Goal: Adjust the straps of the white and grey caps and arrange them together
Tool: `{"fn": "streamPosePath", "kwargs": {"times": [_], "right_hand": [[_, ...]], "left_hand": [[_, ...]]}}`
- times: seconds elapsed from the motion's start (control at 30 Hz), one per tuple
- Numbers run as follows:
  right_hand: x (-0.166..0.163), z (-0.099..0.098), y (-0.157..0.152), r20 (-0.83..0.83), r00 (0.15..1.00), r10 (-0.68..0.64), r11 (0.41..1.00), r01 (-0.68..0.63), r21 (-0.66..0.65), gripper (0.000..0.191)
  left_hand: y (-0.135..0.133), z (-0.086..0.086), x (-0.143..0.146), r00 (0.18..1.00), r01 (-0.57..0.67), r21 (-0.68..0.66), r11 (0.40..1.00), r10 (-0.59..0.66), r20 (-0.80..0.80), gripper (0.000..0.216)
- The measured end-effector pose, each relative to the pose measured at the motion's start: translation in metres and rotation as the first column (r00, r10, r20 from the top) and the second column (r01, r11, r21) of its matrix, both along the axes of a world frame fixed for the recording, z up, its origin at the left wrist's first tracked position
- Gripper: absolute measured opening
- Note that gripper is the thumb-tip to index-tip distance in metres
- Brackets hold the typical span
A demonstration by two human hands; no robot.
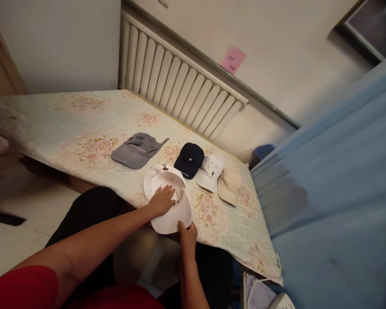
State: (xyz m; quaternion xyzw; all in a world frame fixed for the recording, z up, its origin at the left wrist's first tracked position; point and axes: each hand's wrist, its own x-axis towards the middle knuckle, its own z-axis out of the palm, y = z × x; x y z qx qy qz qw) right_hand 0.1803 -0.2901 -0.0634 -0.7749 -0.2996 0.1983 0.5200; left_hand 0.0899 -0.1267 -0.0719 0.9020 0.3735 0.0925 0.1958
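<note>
A pale pinkish-white baseball cap (165, 223) lies at the table's front edge, its brim toward me. My left hand (162, 201) rests flat on the cap's crown with its fingers stretched out. At the brim's right side, my right hand (188, 236) grips the edge between thumb and fingers. Behind the cap stands a row of others: a navy cap (191, 156), a white cap (209, 171) with a small dark emblem, and a beige cap (229, 186). To the left sits a grey cap (137, 150), its strap sticking out to the right.
A flowered cloth (116, 107) covers the table. Behind it a radiator (176, 77) runs along the wall, below a pink note (233, 59). Blue curtain (334, 184) hangs at the right. A light-coloured item with a cord (260, 296) is at the lower right.
</note>
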Motion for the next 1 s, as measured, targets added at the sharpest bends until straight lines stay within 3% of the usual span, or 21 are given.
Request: {"fn": "streamPosePath", "kwargs": {"times": [0.17,0.4,0.53,0.67,0.87,1.0], "right_hand": [[-0.002,0.000,0.000,-0.052,0.999,-0.009,1.000,0.009,-0.008,0.031],[0.008,0.045,0.000,0.294,0.953,-0.077,0.996,0.064,0.054,0.022],[0.008,0.059,0.002,0.325,0.938,-0.120,0.992,0.100,0.078,0.024],[0.005,0.045,0.000,0.217,0.970,-0.108,0.993,0.097,0.059,0.021],[0.004,0.006,-0.010,-0.040,0.997,-0.065,0.997,0.066,0.036,0.038],[0.008,0.015,-0.010,0.000,0.998,-0.064,0.997,0.064,0.044,0.031]], "left_hand": [[0.003,-0.001,-0.002,1.000,0.011,0.009,1.000,-0.011,0.005,0.054],[-0.001,0.009,0.004,1.000,-0.022,-0.038,0.999,0.022,0.007,0.056],[-0.004,0.012,0.009,0.999,-0.031,-0.065,0.997,0.032,0.012,0.057],[-0.004,0.008,0.008,0.999,-0.020,-0.054,0.998,0.021,0.030,0.057],[-0.002,-0.001,0.006,0.999,-0.019,-0.028,0.999,0.020,0.040,0.055],[-0.003,0.000,0.006,0.999,-0.018,-0.034,0.999,0.019,0.038,0.055]]}}
